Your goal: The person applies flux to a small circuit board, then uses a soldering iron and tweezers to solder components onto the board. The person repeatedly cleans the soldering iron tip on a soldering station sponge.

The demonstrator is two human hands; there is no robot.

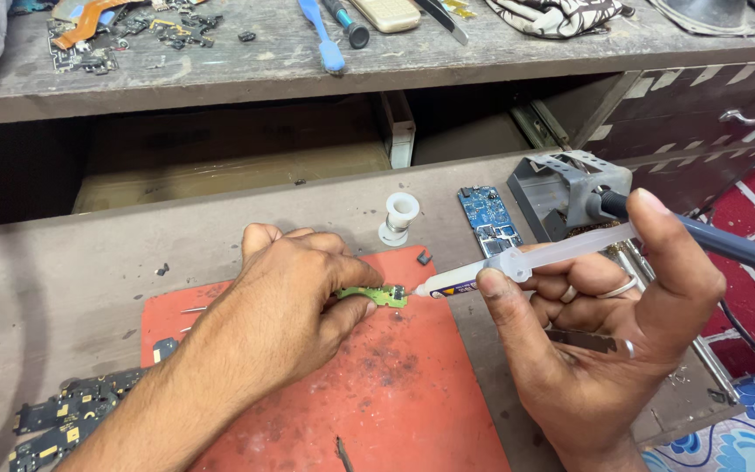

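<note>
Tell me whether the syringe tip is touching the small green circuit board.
Touching. In the head view the syringe tip meets the right end of the small green circuit board pinched by the left hand; no gap shows.

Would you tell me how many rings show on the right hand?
2: one ring on a finger curled beside the syringe, another ring lower on the right hand. Others may be hidden.

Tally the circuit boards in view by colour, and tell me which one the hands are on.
Green board, pinched by the left hand, syringe in the right hand at it: 1
Blue board: 1
Dark boards at the lower left: 2, perhaps more
Total: 4
</note>
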